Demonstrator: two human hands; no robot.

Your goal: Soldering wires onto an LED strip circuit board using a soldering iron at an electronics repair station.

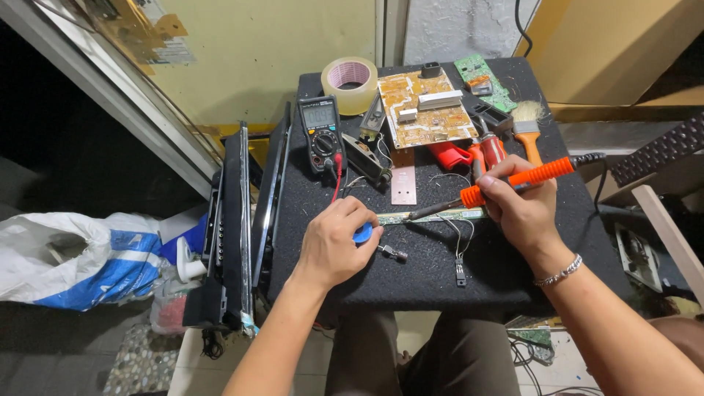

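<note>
Right hand (522, 209), right of centre: grip clamped on orange soldering iron (513, 180), tip down on narrow strip board (433, 215) lying mid-frame on dark tabletop (425, 271). Left hand (334, 246), centre: grip closed around small blue solder spool (363, 233). Iron light, stiff, probably hot at tip; best held by orange handle. Multimeter (323, 132) upper centre.

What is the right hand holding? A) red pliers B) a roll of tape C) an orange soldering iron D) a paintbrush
C: the right hand grips the orange soldering iron, its tip down on the narrow strip; the paintbrush, tape and pliers lie untouched.
</note>
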